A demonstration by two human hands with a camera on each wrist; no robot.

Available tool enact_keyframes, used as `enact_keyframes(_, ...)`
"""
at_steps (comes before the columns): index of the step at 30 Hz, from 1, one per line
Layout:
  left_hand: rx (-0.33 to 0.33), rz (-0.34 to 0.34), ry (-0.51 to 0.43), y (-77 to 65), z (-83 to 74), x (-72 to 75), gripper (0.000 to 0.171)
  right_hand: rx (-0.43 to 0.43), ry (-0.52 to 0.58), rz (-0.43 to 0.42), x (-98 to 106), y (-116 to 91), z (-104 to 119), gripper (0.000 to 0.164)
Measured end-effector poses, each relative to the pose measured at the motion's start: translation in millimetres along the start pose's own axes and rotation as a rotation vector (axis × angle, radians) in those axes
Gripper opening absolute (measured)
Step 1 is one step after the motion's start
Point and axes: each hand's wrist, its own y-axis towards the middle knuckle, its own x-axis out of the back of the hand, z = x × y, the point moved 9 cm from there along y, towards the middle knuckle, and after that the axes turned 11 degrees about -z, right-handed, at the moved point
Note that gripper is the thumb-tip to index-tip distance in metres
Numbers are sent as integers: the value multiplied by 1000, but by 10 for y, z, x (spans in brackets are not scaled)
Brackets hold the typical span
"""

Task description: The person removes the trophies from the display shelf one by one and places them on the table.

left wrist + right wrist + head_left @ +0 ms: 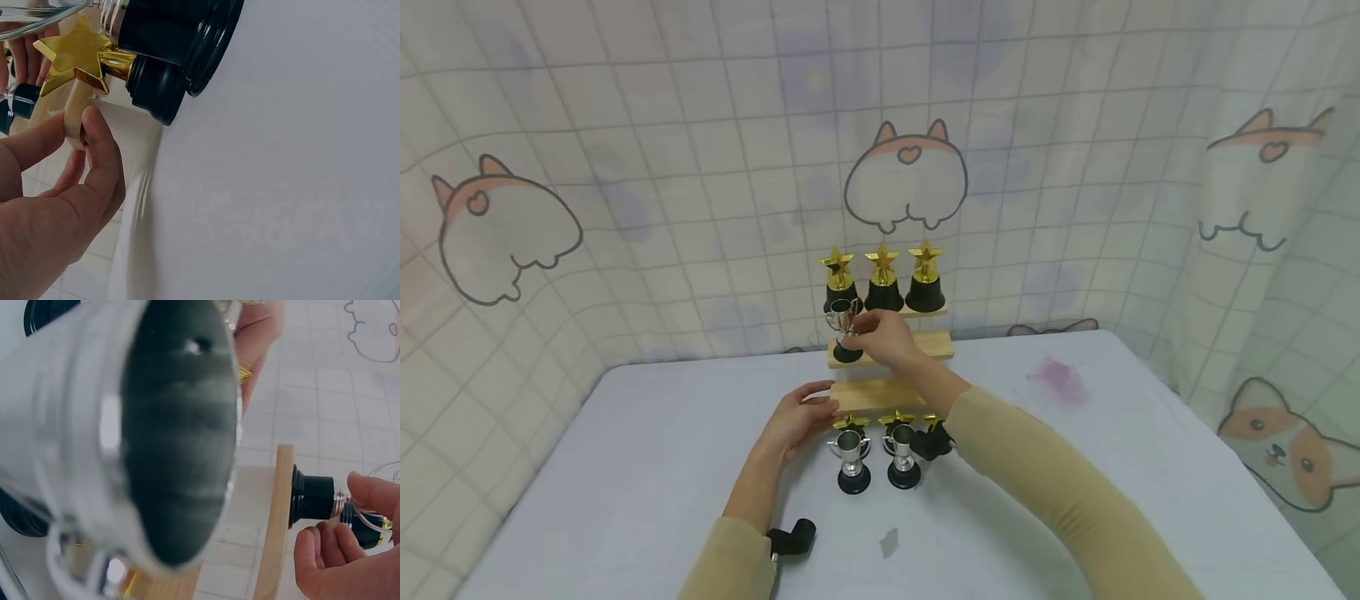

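Silver cup [840,312] stands upright at the left end of the middle board [934,343], and the right hand [883,337] pinches it by the stem, thumb and forefinger nearly closed, the remaining fingers bent near its base. The left hand [805,419] has the lowest board [876,393] by its left end, thumb and finger parted only by the wood. Behind the cup, 3 gold star trophies [883,279] on black bases line the top board [927,314]; the cup covers part of the leftmost. On the table [640,467], in front of the lowest board, I see 3 more star trophies [852,423], with 2 other cups [852,460] getting in their way. The right sleeve [1037,475] crosses the lowest board's right end. Printed cloth [760,208] hangs behind the table's far edge.
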Motion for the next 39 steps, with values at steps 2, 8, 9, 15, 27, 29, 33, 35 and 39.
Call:
enact_keyframes(2, 3, -3, 3, 0, 9, 4, 51, -1, -28, 15, -28, 8, -11, 41)
enact_keyframes(8, 0, -1, 8, -5, -2, -16, 51, 10, -36, 40, -45, -5, 6, 42)
enact_keyframes(9, 0, 0, 9, -2, -2, -22, 51, 16, -38, 42, -44, -3, 6, 42)
enact_keyframes(15, 7, 7, 6, -9, 15, -42, 51, 57, -118, 26, -18, 7, -19, 38)
enact_keyframes(27, 1, 14, -18, -6, 22, 7, 51, 112, -68, 33, 102, -107, 30, 39)
enact_keyframes(29, 4, 7, -11, 13, 33, 22, 51, 119, -42, 40, 142, -139, 40, 38)
enact_keyframes(33, 9, -4, 0, 24, 51, 35, 51, 118, -37, 46, 237, -210, 28, 37)
enact_keyframes(35, 13, -7, -1, 26, 56, 34, 51, 122, -53, 40, 295, -237, 15, 35)
enact_keyframes(39, 8, -1, -19, 26, 24, 19, 52, 129, -17, 38, 402, -279, 24, 28)
